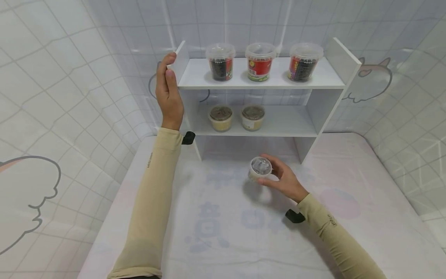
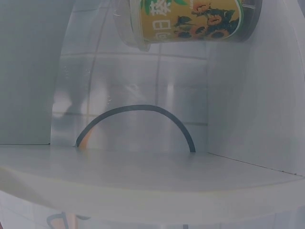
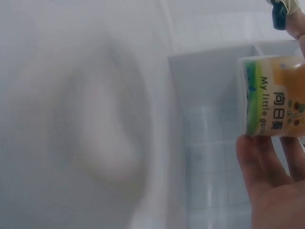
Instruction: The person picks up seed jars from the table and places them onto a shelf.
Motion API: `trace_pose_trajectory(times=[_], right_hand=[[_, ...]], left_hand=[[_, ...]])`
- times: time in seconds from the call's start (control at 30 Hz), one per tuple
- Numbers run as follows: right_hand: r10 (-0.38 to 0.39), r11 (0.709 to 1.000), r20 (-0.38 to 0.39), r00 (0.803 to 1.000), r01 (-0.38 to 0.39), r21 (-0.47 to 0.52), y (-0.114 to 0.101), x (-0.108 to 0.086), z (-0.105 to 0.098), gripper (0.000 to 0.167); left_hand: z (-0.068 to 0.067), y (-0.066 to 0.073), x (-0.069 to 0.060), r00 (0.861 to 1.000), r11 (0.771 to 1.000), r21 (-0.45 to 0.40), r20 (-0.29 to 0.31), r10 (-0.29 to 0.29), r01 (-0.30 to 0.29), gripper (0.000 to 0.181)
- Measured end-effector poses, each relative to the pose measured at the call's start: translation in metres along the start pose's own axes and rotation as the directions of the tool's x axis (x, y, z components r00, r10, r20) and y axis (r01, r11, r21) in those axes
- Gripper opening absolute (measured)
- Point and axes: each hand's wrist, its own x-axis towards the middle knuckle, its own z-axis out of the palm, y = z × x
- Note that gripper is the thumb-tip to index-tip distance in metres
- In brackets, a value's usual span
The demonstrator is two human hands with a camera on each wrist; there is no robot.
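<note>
A small round tub [image 1: 261,166] with a clear lid is held upright by my right hand [image 1: 283,180], in front of the shelf unit, thumb on the near side and fingers on the far side. Up close in the right wrist view, its yellow-orange label [image 3: 281,102] shows sunflowers and "My little garden". My left hand [image 1: 170,95] is raised against the outer left side panel [image 1: 182,64] of the white shelf unit, fingers extended upward, holding no tub. A sunflower-label tub [image 2: 190,21] appears in the left wrist view, partly cut off.
On the middle shelf [image 1: 285,120] stand two yellowish tubs, one left [image 1: 221,118] and one nearer the centre [image 1: 253,117]. The top shelf [image 1: 278,83] carries three taller red-and-black cups [image 1: 259,64]. A pale patterned cloth [image 1: 223,240] covers the table; tile-print sheets hang around it.
</note>
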Motion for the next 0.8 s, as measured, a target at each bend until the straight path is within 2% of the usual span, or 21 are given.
trace_pose_trajectory(times=[0.27, 0.8], right_hand=[[0.012, 1.0, -0.066, 0.998, -0.013, -0.006, -0.007, 0.001, -0.007, 0.077], [-0.037, 0.999, -0.176, 0.984, 0.04, 0.009, -0.013, 0.007, -0.018, 0.078]], left_hand=[[0.0, -0.002, 0.0, 1.0, 1.0, -0.01, -0.001, -0.004, 0.004, 0.032], [0.0, 0.0, 0.0, 1.0, 1.0, 0.009, 0.003, 0.001, -0.001, 0.032]])
